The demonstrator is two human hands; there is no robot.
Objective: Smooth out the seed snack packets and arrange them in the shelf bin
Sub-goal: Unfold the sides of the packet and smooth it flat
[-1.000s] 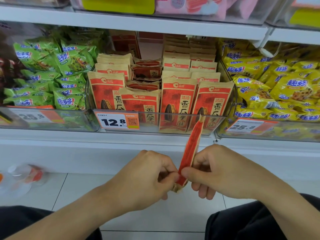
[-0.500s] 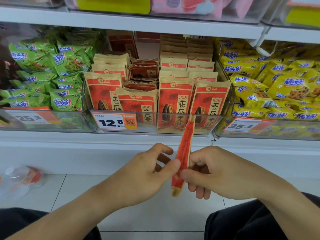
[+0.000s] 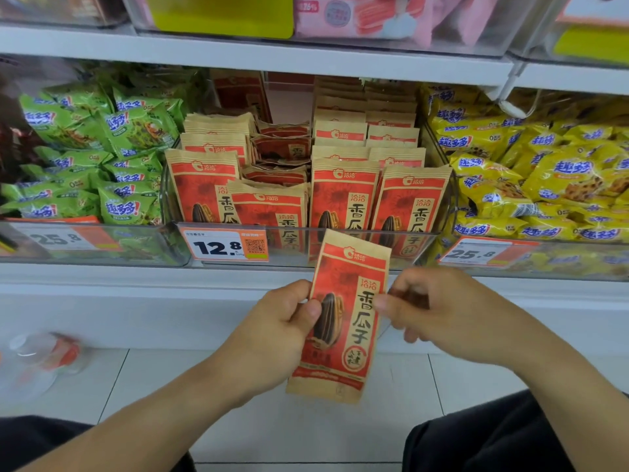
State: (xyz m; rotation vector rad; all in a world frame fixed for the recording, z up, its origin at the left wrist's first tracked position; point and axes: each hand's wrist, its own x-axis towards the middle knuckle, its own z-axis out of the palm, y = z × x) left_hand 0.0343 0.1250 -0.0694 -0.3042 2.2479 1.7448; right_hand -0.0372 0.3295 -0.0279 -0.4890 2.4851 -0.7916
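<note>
— Where's the packet (image 3: 343, 315)?

— In front of you, upright and face-on, just below the clear bin (image 3: 306, 247) holding the other seed packets (image 3: 343, 195).

— And your grip?

— Your left hand (image 3: 289, 318) pinches its left edge, thumb on the front. Your right hand (image 3: 432, 311) pinches the right edge, thumb on the front, fingers curled behind.

— Neighbours?

— Green bags (image 3: 102, 158) left, yellow bags (image 3: 544, 178) right, price tag (image 3: 224, 247) on the bin front.
</note>
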